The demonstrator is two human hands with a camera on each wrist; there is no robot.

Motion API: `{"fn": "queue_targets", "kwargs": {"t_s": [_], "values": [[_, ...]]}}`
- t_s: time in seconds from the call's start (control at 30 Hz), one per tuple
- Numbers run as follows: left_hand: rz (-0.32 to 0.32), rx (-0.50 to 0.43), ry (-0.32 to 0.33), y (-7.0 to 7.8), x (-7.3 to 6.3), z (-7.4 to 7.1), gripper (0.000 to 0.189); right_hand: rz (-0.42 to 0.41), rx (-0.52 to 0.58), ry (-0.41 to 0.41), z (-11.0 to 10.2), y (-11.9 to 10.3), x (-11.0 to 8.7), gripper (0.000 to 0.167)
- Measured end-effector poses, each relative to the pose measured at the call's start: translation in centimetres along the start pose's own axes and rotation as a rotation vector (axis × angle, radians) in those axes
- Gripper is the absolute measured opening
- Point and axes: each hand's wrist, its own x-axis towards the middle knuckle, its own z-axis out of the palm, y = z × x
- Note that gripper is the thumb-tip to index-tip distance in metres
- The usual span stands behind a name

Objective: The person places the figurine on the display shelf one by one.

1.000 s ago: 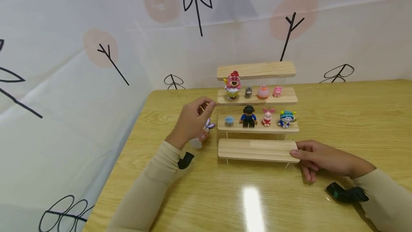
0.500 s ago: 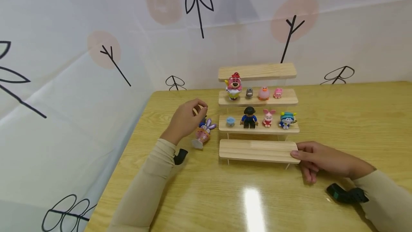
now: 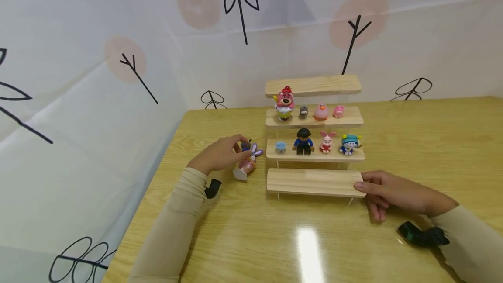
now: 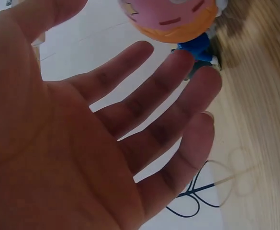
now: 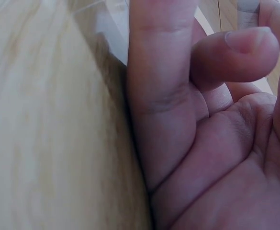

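My left hand (image 3: 220, 154) hovers at the left of the tiered wooden display stand, beside a toy rabbit figurine (image 3: 244, 170) with purple-and-white ears and a pink body. In the left wrist view its fingers are spread and loosely bent, holding nothing; the pink and orange figurine (image 4: 173, 21) is just beyond the fingertips. Partly hidden behind it is a small blue figure (image 4: 197, 48). My right hand (image 3: 402, 193) pinches the right end of the lowest shelf (image 3: 310, 182), thumb on top and fingers beneath. That shelf bears no figures.
Figurines stand along the two middle shelves: a pink bear (image 3: 284, 104), a grey figure (image 3: 303, 112), a black-haired doll (image 3: 303, 142), a red-clothed piglet (image 3: 326, 143), a blue-hatted figure (image 3: 349, 145) and others. The top shelf (image 3: 314, 85) sits near the patterned cloth backdrop (image 3: 298, 51).
My left hand has drawn away from the stand's left side, moving left and down to the rabbit figurine. The right hand keeps its hold on the lowest shelf.
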Motion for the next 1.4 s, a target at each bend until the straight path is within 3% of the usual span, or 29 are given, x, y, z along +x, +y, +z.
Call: {"fn": "queue_targets", "kwargs": {"t_s": [0.33, 0.93, 1.4], "values": [[-0.004, 0.047, -0.086, -1.0, 0.4, 0.6, 0.054, 0.002, 0.001, -0.006, -0.1, -0.1, 0.1, 0.035], [0.043, -0.075, -0.119, -1.2, 0.7, 0.7, 0.057, 0.003, -0.007, 0.007, -0.2, -0.4, 0.1, 0.037], [0.073, -0.096, -0.119, -1.4, 0.8, 1.0, 0.058, 0.005, 0.0, 0.01, 0.1, 0.1, -0.1, 0.036]]}}
